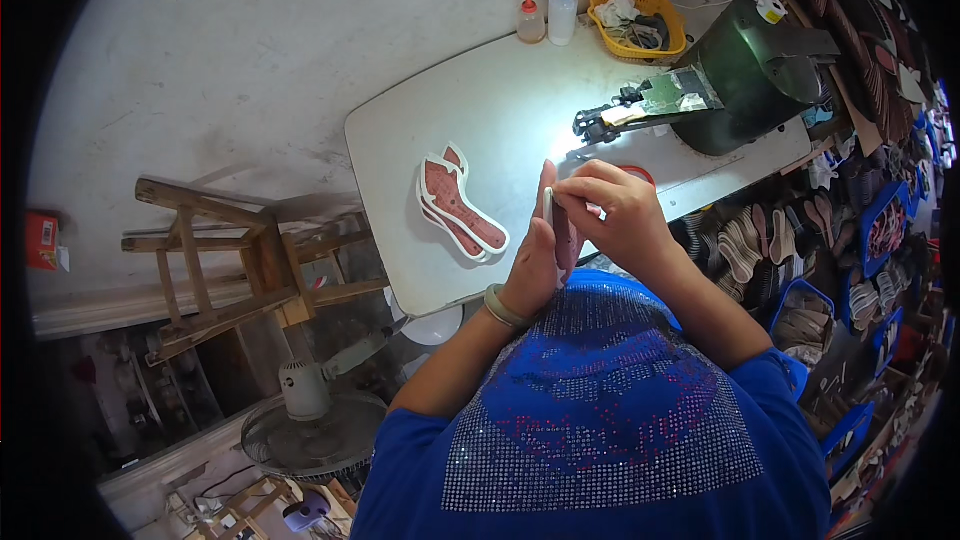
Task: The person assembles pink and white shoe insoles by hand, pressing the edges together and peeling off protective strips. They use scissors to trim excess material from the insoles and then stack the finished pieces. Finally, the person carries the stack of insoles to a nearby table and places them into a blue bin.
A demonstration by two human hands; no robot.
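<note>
Above the near edge of the table, my left hand grips a reddish-brown shoe insole with a pale rim, standing nearly edge-on. My right hand pinches the insole's upper edge between bent fingers and thumb; its far face is hidden. To the left of my hands, a small overlapping stack of white-rimmed, reddish-brown insoles lies on the white tabletop. Beyond my right hand, the dark head of a green sewing machine stands under a bright light. A red ring-shaped thing shows partly behind my right hand.
Along the far edge stand a red-tipped bottle, a blue-capped bottle and a yellow basket of scraps. A wooden stool and a fan are at left. Blue crates and many soles fill the right.
</note>
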